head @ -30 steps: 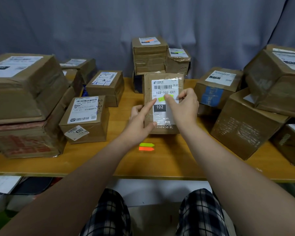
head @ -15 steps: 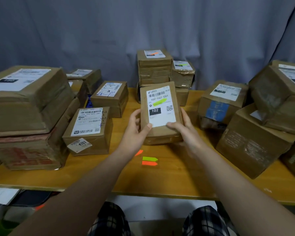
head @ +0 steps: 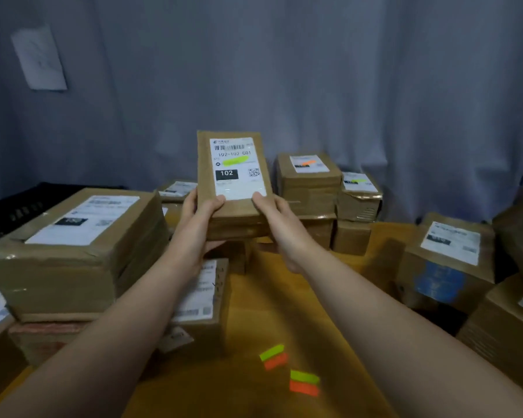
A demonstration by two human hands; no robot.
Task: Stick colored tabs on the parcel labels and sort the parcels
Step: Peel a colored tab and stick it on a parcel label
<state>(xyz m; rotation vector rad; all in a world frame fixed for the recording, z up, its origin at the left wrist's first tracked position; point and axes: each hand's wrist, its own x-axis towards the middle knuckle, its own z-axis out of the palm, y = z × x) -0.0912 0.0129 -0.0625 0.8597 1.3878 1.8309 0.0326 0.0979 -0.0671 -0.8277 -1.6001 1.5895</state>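
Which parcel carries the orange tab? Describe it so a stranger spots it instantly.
Start at the grey curtain behind the table; against it, right of the held parcel, stands a stack of boxes. The orange-tabbed parcel tops that stack. Its lower right-hand neighbour and the held parcel carry green tabs.

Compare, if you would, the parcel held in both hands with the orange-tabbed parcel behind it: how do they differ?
The held parcel bears a green tab on its label, the back parcel an orange tab. The held parcel is up in the left hand and right hand; the back parcel rests on a stack. The held parcel looks slimmer than the back parcel. Both are brown with white labels.
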